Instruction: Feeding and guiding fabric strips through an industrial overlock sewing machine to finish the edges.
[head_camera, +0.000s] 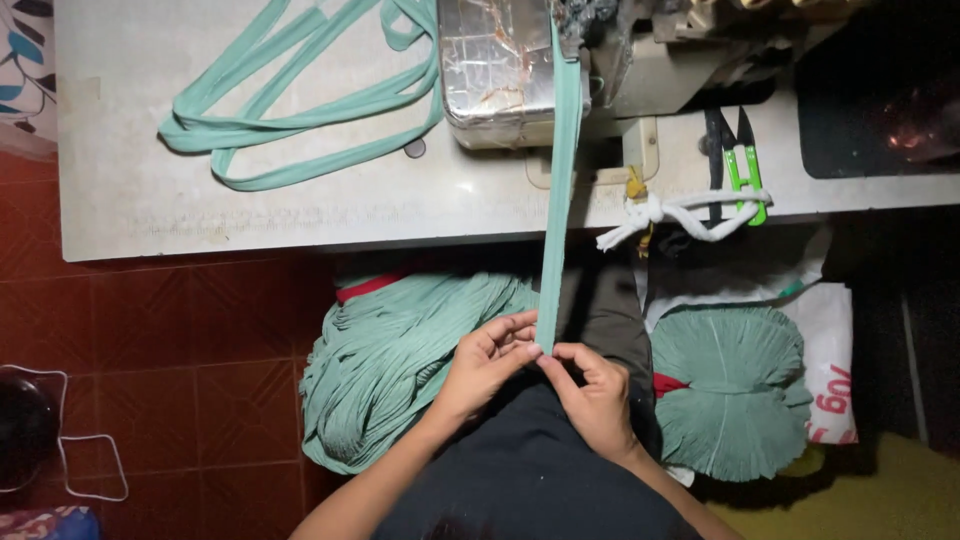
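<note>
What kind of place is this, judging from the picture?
Probably a small sewing workshop. A sewing machine sits on a white work table, thread snips lie beside it, and both hands hold a green fabric strip running from the machine.

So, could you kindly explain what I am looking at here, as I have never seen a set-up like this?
One camera sits on the person's head and looks straight down. The left hand and right hand pinch the end of a green fabric strip that runs up to a sewing machine on a pale table. More looped green strip lies on the table, with green-handled snips and a knotted white cord. Bundles of green fabric sit below, by the person's lap.
</note>
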